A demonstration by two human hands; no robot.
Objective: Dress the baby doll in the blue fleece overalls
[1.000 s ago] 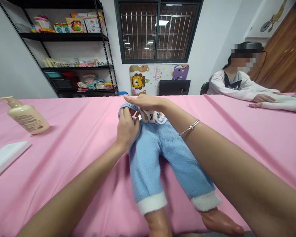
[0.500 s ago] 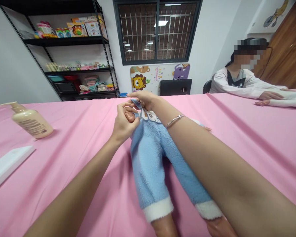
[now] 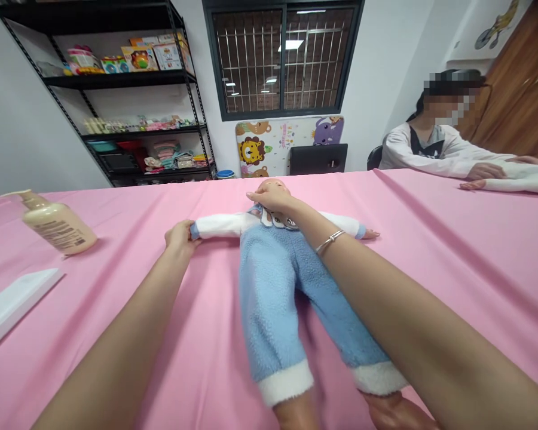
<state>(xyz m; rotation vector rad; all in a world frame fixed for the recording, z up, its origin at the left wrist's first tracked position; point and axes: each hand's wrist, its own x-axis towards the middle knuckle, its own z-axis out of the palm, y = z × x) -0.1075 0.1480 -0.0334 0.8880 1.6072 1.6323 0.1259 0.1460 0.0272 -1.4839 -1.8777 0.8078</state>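
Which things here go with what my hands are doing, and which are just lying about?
In use:
doll
its blue-and-white outfit, left hand at a cuff, right hand near the collar
pink cloth beneath

Apparently just lying about:
pump bottle
flat white object

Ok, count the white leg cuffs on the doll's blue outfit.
2: one white cuff on the picture's left leg, a second white cuff on the other leg, partly hidden by the right forearm.
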